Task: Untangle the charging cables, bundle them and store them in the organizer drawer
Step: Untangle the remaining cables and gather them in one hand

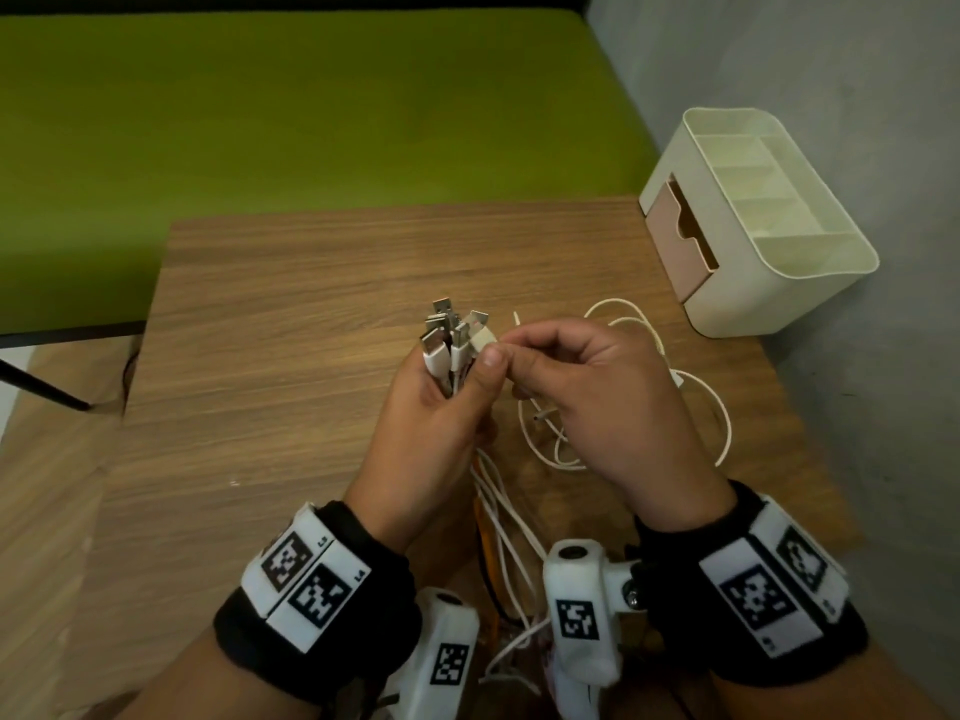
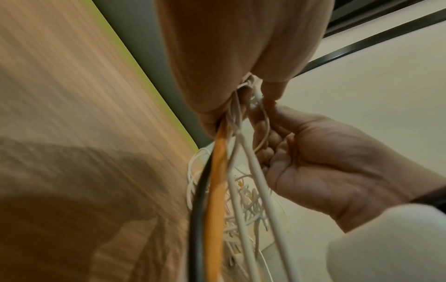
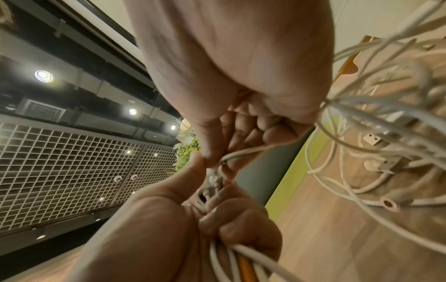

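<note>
My left hand (image 1: 441, 392) grips a bunch of cable plugs (image 1: 452, 335) upright above the wooden table (image 1: 291, 314), USB ends pointing up. White, orange and black cables (image 2: 217, 181) hang from that fist toward me. My right hand (image 1: 566, 376) pinches one white plug (image 1: 483, 339) at the right edge of the bunch between thumb and forefinger. In the right wrist view the pinched white cable (image 3: 241, 152) runs under my curled fingers (image 3: 263, 126). Loose white cable loops (image 1: 696, 397) lie on the table behind the right hand.
A cream organizer (image 1: 769, 220) with open top compartments stands at the table's back right corner against the grey wall; its pink drawer (image 1: 680, 236) faces left. A green surface (image 1: 291, 116) lies beyond the table. Bare tabletop spreads to the left.
</note>
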A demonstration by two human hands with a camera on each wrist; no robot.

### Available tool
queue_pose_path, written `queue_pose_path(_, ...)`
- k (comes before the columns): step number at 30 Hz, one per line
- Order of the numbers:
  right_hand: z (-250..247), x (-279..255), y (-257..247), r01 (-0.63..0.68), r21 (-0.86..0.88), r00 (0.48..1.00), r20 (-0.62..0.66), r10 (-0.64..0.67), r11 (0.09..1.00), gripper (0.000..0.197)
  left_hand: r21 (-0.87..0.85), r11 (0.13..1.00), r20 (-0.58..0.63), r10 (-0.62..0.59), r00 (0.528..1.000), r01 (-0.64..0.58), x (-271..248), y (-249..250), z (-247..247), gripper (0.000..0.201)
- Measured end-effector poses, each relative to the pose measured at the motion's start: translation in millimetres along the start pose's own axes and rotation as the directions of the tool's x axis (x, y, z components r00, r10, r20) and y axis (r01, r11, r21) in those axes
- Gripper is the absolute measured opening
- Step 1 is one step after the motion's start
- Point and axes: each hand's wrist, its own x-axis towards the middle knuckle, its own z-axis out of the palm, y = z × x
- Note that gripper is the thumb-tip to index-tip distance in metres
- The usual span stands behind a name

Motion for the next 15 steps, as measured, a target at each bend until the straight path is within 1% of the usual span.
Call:
queue_pose_path(3, 1.1, -2.3, -0.9, -0.014, -0.011, 0.998, 0.067, 0.015, 1.0, 0.013, 0.042, 0.999, -0.031, -0.011, 0.999, 0.012, 2.4, -1.2, -0.1, 0.034)
queue_pose_path(6, 1.0, -3.6, -3.8, -0.017, -0.018, 0.992, 0.128, 0.019, 1.0, 0.018, 0.058, 0.998, -0.043, -0.009, 0.999, 0.012, 3.4, -1.7, -2.8, 0.036)
queue_pose_path(8, 1.0, -3.5, -3.4, -0.007, -0.043, 0.994, 0.109, 0.012, 0.999, 0.01, 0.053, 0.998, -0.053, -0.028, 0.998, 0.03, 2.6, -0.3, -3.5, 0.039)
queue_pose_path(11, 3.5, -4.6, -2.1, 0.025, -0.082, 0.999, 0.049, -0.021, 0.996, 0.004, 0.03, 0.998, -0.04, -0.057, 0.998, 0.058, 2.7, 2.5, -2.9, 0.029)
queue_pose_path(13, 5.3, -4.7, -0.4, 0.094, -0.186, 0.996, 0.013, -0.094, 0.978, 0.002, 0.0, 0.996, -0.031, -0.084, 0.996, 0.084, 3.5, 3.6, -4.7, 0.031)
queue_pose_path(15, 6.1, -4.5, 2.5, 0.174, -0.374, 0.984, 0.029, -0.176, 0.911, 0.006, -0.024, 0.995, -0.046, -0.096, 0.994, 0.095, 4.6, 2.3, -8.2, 0.032)
